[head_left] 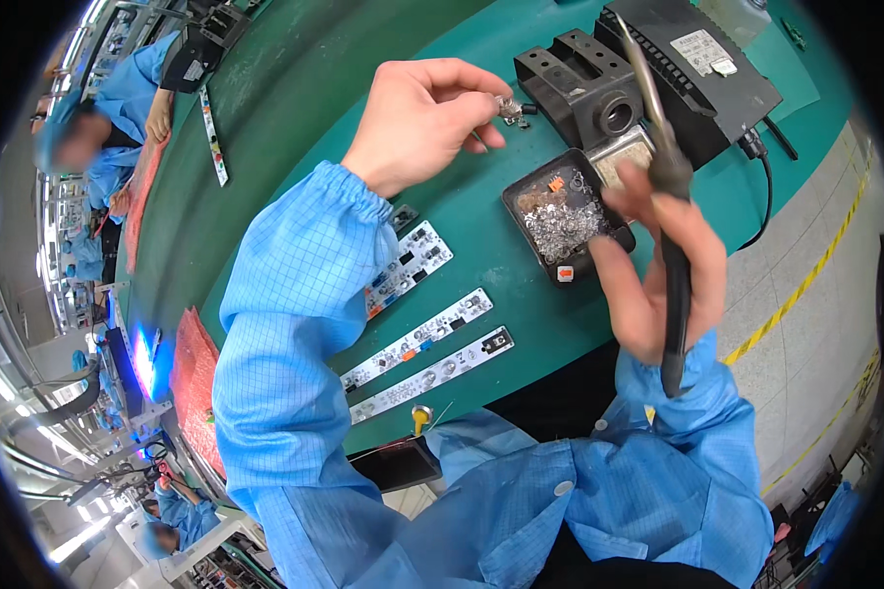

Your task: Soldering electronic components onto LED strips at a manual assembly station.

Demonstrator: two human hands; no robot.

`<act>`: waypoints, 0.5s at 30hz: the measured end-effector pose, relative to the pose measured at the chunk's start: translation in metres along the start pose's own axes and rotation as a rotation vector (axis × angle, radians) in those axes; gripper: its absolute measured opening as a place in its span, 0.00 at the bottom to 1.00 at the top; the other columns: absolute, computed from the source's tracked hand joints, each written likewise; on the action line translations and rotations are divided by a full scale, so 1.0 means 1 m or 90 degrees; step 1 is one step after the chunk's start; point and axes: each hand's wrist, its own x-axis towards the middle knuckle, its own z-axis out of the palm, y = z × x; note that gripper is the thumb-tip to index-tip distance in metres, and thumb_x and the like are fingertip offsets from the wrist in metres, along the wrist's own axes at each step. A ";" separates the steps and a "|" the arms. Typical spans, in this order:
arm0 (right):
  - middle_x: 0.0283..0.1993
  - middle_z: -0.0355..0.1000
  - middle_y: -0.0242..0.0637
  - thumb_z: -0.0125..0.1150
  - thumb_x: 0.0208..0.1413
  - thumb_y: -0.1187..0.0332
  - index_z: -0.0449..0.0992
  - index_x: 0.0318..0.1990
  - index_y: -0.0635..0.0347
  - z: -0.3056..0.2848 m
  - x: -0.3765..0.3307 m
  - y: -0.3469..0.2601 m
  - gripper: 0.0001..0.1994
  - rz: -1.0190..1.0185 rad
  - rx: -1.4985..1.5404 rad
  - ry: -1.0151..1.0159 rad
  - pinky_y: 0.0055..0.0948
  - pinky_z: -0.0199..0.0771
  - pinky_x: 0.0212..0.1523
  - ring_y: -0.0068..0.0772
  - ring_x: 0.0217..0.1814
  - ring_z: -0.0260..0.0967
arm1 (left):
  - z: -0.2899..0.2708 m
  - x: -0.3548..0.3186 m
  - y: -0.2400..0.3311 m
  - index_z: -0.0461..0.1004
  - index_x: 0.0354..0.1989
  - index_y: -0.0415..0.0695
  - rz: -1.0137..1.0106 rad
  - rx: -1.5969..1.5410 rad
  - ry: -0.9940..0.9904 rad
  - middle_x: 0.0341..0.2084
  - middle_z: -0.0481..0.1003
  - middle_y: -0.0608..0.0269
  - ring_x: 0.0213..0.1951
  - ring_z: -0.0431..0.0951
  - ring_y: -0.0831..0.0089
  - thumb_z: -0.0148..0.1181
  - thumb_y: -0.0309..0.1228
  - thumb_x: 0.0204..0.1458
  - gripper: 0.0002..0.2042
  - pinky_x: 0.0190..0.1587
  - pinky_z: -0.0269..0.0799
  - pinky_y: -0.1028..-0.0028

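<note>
My left hand (pixel 413 123) is closed, thumb and forefinger pinching a small cluster of metal pieces (pixel 510 110) beside the black iron stand. In my right hand (pixel 702 260) I hold a soldering iron (pixel 675 304), its black handle resting across the palm and its metal tip pointing up and away. The right thumb and forefinger reach apart over the right side of a small black tray (pixel 514 211). Shiny metal bits (pixel 565 228) and a few orange pieces (pixel 557 185) lie in that tray. The fingers partly cover its right side.
Behind the tray stand the black iron stand (pixel 575 83), a sponge holder (pixel 627 157) and a dark soldering station (pixel 707 88) with a cable. Populated circuit boards (pixel 432 368) lie near my left sleeve. Pink bubble wrap (pixel 194 378) lies left; a co-worker (pixel 128 108) sits far left.
</note>
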 end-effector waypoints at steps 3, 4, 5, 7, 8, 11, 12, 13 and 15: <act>0.52 0.75 0.50 0.67 0.41 0.88 0.72 0.55 0.61 0.014 0.029 0.001 0.29 -0.021 -0.037 -0.027 0.35 0.76 0.51 0.44 0.51 0.75 | 0.000 -0.010 0.011 0.79 0.42 0.33 -0.011 -0.059 -0.050 0.32 0.81 0.57 0.29 0.82 0.74 0.58 0.22 0.55 0.09 0.32 0.79 0.76; 0.53 0.74 0.49 0.67 0.42 0.88 0.71 0.56 0.62 0.017 0.036 0.002 0.29 -0.057 -0.038 -0.031 0.34 0.77 0.52 0.42 0.52 0.76 | 0.002 -0.015 0.014 0.79 0.41 0.32 -0.009 -0.080 -0.070 0.31 0.81 0.55 0.30 0.82 0.73 0.58 0.22 0.54 0.09 0.32 0.79 0.76; 0.57 0.72 0.49 0.66 0.44 0.89 0.69 0.58 0.62 0.019 0.042 0.001 0.30 -0.065 -0.057 -0.064 0.33 0.77 0.53 0.39 0.52 0.76 | 0.003 -0.020 0.016 0.79 0.40 0.30 0.000 -0.101 -0.089 0.30 0.81 0.54 0.30 0.83 0.73 0.59 0.22 0.54 0.09 0.32 0.79 0.76; 0.60 0.71 0.46 0.66 0.45 0.89 0.67 0.59 0.64 0.024 0.048 0.000 0.31 -0.058 -0.075 -0.081 0.31 0.79 0.53 0.33 0.50 0.76 | 0.006 -0.029 0.020 0.78 0.40 0.30 -0.002 -0.115 -0.114 0.30 0.81 0.53 0.31 0.83 0.72 0.60 0.22 0.54 0.09 0.33 0.79 0.76; 0.55 0.72 0.44 0.66 0.44 0.89 0.69 0.58 0.62 0.027 0.048 -0.002 0.30 -0.049 -0.063 -0.060 0.30 0.79 0.48 0.32 0.47 0.76 | 0.006 -0.032 0.021 0.78 0.40 0.29 0.025 -0.137 -0.135 0.30 0.81 0.52 0.31 0.83 0.72 0.60 0.22 0.54 0.09 0.33 0.79 0.76; 0.47 0.75 0.40 0.64 0.44 0.88 0.73 0.56 0.59 0.031 0.045 -0.004 0.28 -0.012 0.005 -0.015 0.27 0.79 0.39 0.30 0.41 0.76 | 0.005 -0.039 0.022 0.78 0.44 0.32 0.005 -0.108 -0.137 0.34 0.81 0.53 0.34 0.83 0.72 0.59 0.22 0.56 0.10 0.38 0.80 0.75; 0.47 0.75 0.39 0.64 0.45 0.88 0.72 0.56 0.59 0.032 0.044 -0.003 0.28 -0.002 0.027 -0.019 0.26 0.79 0.39 0.27 0.41 0.76 | 0.004 -0.041 0.022 0.78 0.46 0.33 -0.003 -0.086 -0.141 0.37 0.82 0.54 0.35 0.83 0.72 0.59 0.23 0.57 0.10 0.39 0.80 0.75; 0.48 0.75 0.39 0.63 0.45 0.88 0.72 0.57 0.60 0.033 0.043 -0.002 0.28 0.012 0.054 -0.019 0.24 0.79 0.39 0.25 0.40 0.75 | 0.004 -0.042 0.021 0.78 0.46 0.33 0.003 -0.096 -0.139 0.37 0.81 0.53 0.36 0.83 0.71 0.59 0.23 0.58 0.10 0.39 0.80 0.75; 0.50 0.75 0.38 0.63 0.46 0.88 0.71 0.57 0.60 0.034 0.042 0.001 0.28 0.026 0.096 -0.009 0.24 0.79 0.40 0.23 0.40 0.74 | 0.005 -0.045 0.020 0.78 0.47 0.33 0.000 -0.089 -0.125 0.38 0.81 0.52 0.38 0.84 0.70 0.58 0.24 0.58 0.11 0.40 0.80 0.75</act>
